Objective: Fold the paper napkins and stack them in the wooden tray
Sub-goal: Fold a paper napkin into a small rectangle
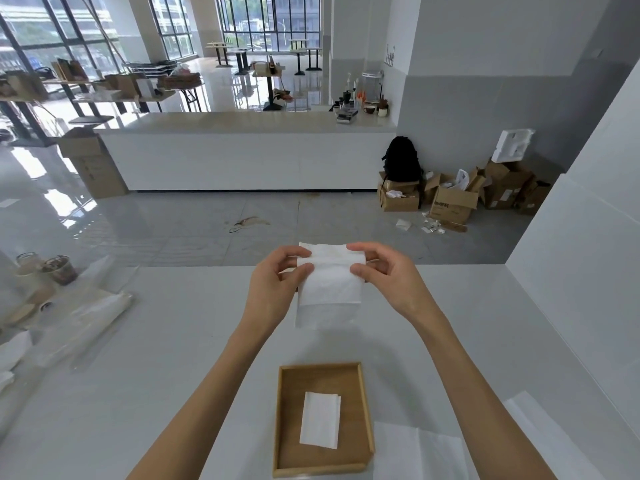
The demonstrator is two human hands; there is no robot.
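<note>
White paper napkin [329, 289], soft and partly folded: held up clear of the white bench [173, 375] between both hands. Its upper edge is pinched near the left corner by thumb and fingers of the left hand [277, 278] and near the right corner by those of the right hand [388, 275]; neither hand is released. A doubled upper layer is seen to overlap a thinner lower flap, which hangs free toward the person. Long axis: running from the hands down toward the body. Square light-wood tray [320, 368]: set on the bench nearer the person than the hands, between the two forearms, and judged about equally reachable by either. One folded white napkin [320, 419] is laid in it, long axis likewise near-to-far. Judged: a further fold is wanted, after which the held napkin may be drawn straight back and down onto that one, no turning being needed. Flat unfolded napkin sheets [415, 452]: lying on the bench just right of the tray.
</note>
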